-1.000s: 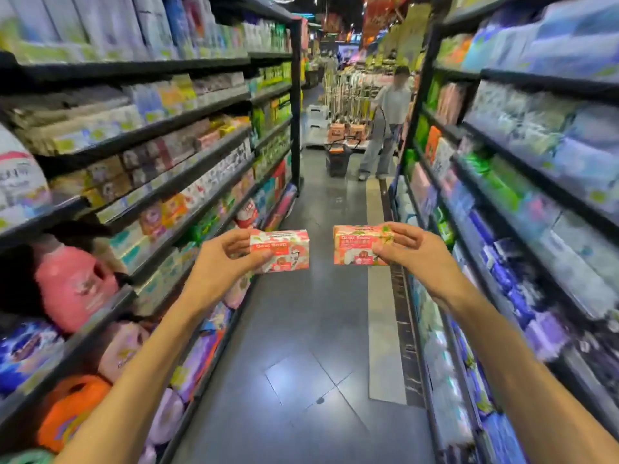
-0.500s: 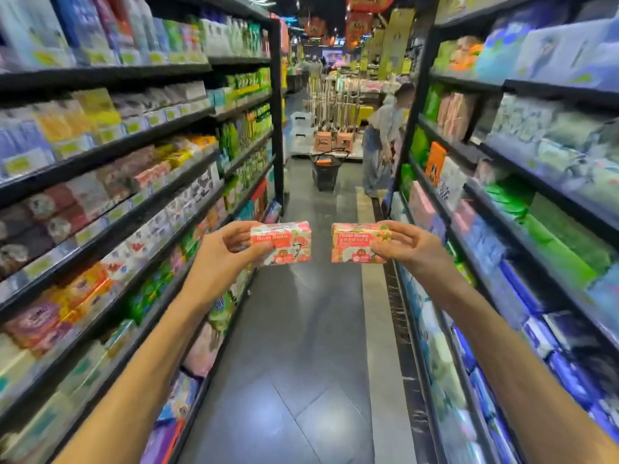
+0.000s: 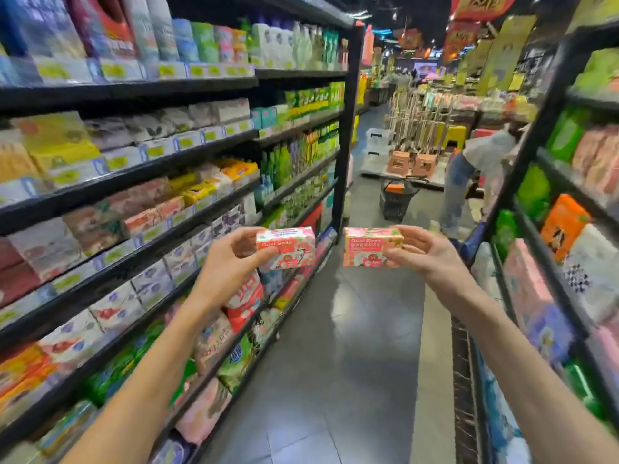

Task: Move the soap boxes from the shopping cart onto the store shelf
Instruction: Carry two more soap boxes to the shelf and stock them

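Note:
My left hand (image 3: 231,262) grips a pink and white soap box (image 3: 291,247) marked Goat Soap by its left end. My right hand (image 3: 425,254) grips a second, orange-pink soap box (image 3: 366,247) by its right end. Both boxes hang at chest height over the aisle floor, side by side with a gap between them. The store shelf (image 3: 187,192) on the left carries rows of boxed soaps, some pink like mine. No shopping cart is visible near me.
Tall black racks line both sides of the narrow aisle; the right rack (image 3: 549,182) holds packets. A person (image 3: 469,175) stands far down the aisle beside a dark shopping basket (image 3: 397,199). Grey tiled floor (image 3: 338,363) runs between the racks.
The view has moved forward along the aisle and turned left; the left shelves now show soap boxes instead of detergent bottles. Both hands keep their boxes at the same height.

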{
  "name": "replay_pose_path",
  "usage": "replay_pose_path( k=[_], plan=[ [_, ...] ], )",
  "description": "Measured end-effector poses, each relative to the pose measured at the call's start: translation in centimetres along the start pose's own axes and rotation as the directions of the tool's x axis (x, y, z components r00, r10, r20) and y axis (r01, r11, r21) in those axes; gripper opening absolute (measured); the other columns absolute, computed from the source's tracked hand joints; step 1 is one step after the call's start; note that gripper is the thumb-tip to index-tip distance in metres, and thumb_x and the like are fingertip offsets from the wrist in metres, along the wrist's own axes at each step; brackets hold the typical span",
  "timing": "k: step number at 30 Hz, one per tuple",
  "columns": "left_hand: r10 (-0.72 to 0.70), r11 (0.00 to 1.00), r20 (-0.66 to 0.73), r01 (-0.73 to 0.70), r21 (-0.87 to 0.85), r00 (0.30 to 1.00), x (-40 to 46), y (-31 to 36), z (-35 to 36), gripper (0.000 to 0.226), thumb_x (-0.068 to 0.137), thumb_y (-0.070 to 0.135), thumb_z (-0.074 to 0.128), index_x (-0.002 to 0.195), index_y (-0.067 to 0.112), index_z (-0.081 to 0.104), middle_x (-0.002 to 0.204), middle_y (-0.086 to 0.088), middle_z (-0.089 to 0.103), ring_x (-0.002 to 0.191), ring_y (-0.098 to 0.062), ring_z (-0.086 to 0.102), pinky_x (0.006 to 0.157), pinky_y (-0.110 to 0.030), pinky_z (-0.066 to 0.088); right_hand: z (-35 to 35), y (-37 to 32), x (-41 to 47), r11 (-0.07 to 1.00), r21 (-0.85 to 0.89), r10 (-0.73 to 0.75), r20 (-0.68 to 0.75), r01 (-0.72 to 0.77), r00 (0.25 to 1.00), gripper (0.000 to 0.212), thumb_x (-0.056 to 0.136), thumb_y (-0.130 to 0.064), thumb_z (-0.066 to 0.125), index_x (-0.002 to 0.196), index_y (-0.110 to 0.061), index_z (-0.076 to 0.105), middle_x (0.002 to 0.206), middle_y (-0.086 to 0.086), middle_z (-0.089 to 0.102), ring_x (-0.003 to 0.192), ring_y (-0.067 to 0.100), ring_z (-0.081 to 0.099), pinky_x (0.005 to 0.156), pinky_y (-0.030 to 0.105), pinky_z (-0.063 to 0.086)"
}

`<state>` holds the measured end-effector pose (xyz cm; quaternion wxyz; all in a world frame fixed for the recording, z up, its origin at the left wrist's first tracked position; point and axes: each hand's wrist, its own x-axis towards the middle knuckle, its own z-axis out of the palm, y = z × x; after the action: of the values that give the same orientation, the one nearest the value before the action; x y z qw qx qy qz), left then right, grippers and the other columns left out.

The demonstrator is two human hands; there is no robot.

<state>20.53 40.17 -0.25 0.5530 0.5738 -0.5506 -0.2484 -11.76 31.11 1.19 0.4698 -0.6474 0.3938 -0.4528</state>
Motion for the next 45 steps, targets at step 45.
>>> replay_pose_path(
  k=[45],
  plan=[
    [-0.219, 0.781, -0.874, 0.615, 0.109, 0.433, 22.7, -19.6, -20.0, 0.048, 0.087, 0.039, 0.075, 0.128, 0.018, 0.063, 0.112, 0.005, 0.067, 0.105, -0.016, 0.065, 0.088, -0.028, 0.046, 42.9, 9.5, 49.4, 0.967, 0.099, -0.202, 0.861, 0.235, 0.467, 0.07, 0.077, -0.042, 0.08, 0.137, -0.014, 0.056, 0.131, -0.003, 0.064, 0.115, 0.006, 0.062, 0.086, 0.009, 0.048]
  ],
)
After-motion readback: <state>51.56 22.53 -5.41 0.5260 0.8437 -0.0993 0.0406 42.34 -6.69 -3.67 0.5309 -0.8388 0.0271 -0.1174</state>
